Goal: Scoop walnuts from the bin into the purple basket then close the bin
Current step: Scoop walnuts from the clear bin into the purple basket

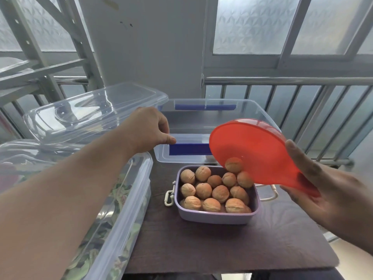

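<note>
Right hand (331, 190) grips red scoop (248, 152), tipped over purple basket (216, 217) (nearly full); pour slowly. Left hand (149, 128) pinches the clear bin's rim (181, 136).

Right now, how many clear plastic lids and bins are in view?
3: the open bin behind the purple basket, its lid held up at left by the left hand, and a closed bin at lower left. Others may lie outside the frame.

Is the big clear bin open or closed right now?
Open. The clear bin has no cover on top, and its lid sits off to the left, held up by the left hand.
</note>
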### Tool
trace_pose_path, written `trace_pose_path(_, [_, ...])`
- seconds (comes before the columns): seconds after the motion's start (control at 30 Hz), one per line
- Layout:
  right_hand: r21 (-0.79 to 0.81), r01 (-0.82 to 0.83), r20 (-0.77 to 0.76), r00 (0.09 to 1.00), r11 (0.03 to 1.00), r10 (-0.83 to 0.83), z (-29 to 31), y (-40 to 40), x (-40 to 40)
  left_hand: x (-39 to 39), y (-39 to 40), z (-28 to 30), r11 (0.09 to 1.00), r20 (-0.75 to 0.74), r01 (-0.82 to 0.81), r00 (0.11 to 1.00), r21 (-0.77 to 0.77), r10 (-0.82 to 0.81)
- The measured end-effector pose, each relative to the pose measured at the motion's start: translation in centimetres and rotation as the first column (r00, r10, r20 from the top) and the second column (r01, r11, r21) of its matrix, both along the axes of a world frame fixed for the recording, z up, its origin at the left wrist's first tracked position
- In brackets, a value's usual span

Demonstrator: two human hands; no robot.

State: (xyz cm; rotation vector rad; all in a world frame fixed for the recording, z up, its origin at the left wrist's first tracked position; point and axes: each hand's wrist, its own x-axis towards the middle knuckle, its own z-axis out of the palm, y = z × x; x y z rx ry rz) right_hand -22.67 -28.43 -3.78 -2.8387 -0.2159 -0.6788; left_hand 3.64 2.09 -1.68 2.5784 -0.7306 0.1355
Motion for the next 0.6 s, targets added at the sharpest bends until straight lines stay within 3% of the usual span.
trace_pose_path(0.6, [-0.076, 0.075, 0.218, 0.974, 0.994, -0.057, 0.44, 0.27, -0.60, -0.29, -0.16, 0.06, 1.000, 0.008, 0.013, 1.000, 0.004, -0.013])
